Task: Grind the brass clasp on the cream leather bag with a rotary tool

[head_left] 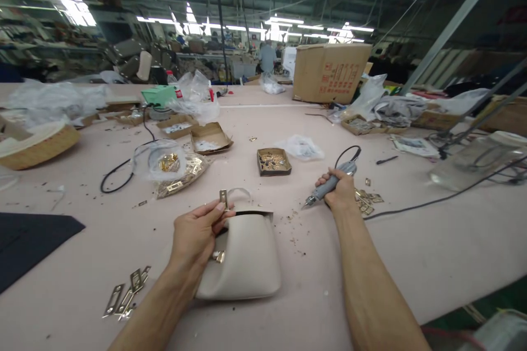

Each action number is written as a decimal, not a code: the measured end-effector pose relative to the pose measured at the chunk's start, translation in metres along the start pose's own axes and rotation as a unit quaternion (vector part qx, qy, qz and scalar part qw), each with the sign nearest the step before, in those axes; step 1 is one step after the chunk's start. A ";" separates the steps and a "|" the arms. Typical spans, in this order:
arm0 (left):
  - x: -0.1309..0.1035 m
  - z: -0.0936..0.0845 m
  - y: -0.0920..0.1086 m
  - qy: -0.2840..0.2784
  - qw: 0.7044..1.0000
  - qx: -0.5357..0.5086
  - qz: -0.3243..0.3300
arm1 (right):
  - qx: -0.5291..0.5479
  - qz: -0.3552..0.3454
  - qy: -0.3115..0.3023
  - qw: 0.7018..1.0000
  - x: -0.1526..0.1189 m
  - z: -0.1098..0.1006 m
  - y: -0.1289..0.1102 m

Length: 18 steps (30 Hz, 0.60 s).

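Observation:
A cream handbag (251,258) lies on the pink table in front of me. My left hand (201,227) is closed at its upper left edge, pinching a small metal plate (223,197) upright between thumb and fingers. A gold-coloured metal fitting (218,256) shows on the bag just below that hand. To the right of the bag, my right hand (341,189) wraps round a grey electric screwdriver (329,186), its tip pointing down and left near the tabletop. Loose metal plates (368,201) lie beside the right wrist, and more plates (127,292) lie left of my left forearm.
A small box of screws (274,162) stands beyond the bag. Bagged metal parts (183,174) lie to its left. The screwdriver's cable (444,196) runs off right. A large carton (331,72) stands at the back, and a dark sheet (35,244) lies at left.

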<state>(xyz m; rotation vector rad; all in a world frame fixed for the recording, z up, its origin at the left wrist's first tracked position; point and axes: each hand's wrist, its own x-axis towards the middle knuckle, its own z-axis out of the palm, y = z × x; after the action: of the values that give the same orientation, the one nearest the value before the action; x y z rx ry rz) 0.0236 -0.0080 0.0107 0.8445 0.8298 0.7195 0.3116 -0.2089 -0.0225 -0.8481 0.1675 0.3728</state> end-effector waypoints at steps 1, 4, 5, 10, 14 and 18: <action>-0.001 0.000 0.000 -0.002 1.000 0.001 0.003 | 0.000 0.002 0.005 1.000 0.001 0.000 0.001; -0.001 0.001 0.001 -0.001 1.000 0.005 0.002 | 0.001 0.010 0.020 1.000 0.002 -0.001 0.004; -0.001 0.001 0.001 0.002 1.000 0.005 0.001 | 0.001 0.014 0.024 1.000 0.003 -0.002 0.005; 0.000 0.001 -0.001 0.005 1.000 0.004 0.001 | -0.001 0.035 0.040 0.999 0.004 -0.002 0.011; 0.000 -0.001 -0.003 0.002 1.000 0.004 0.003 | 0.000 0.045 0.050 0.998 0.004 -0.002 0.012; 0.000 -0.002 -0.002 0.005 1.000 0.002 0.002 | 0.000 0.049 0.059 0.997 0.005 -0.003 0.011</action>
<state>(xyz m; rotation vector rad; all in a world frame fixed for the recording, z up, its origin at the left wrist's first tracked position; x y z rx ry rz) 0.0226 -0.0087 0.0083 0.8465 0.8379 0.7264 0.3117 -0.2032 -0.0331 -0.8643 0.3194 0.4139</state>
